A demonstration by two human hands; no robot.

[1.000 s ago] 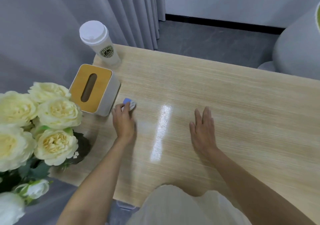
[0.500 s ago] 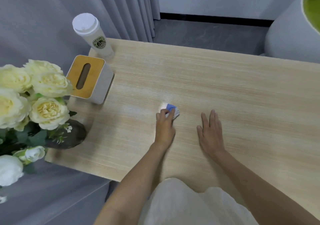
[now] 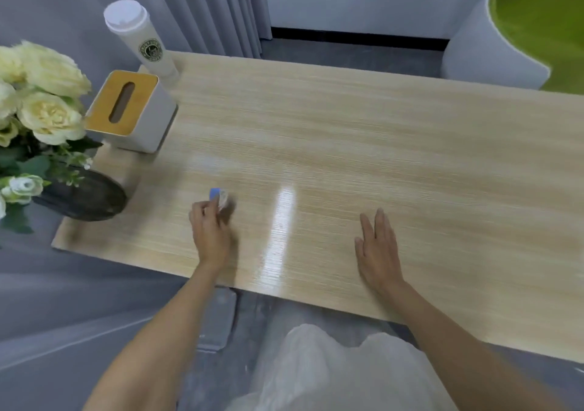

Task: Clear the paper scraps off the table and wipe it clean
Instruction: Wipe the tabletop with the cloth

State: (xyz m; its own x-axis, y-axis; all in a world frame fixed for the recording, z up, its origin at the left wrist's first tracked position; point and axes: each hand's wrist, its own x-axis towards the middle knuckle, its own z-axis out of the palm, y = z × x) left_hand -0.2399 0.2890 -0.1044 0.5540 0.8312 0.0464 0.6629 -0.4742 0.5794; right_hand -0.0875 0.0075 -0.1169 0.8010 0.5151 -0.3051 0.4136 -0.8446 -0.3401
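My left hand (image 3: 210, 232) grips a small wad of blue and white cloth (image 3: 218, 195) and holds it against the light wooden table (image 3: 347, 145), near the front left part. Motion blur surrounds that hand. My right hand (image 3: 377, 246) lies flat on the table to the right, fingers straight, holding nothing. A bright glare streak runs across the wood between the two hands. No paper scraps show on the tabletop.
A white tissue box with a wooden lid (image 3: 129, 112) and a white lidded cup (image 3: 142, 37) stand at the table's far left. Cream flowers in a dark vase (image 3: 44, 119) sit at the left edge. A round white and green seat (image 3: 521, 31) stands beyond the far right.
My left hand with the cloth swept right from beside the tissue box, then back left toward the front left area. My right hand stayed flat in place.
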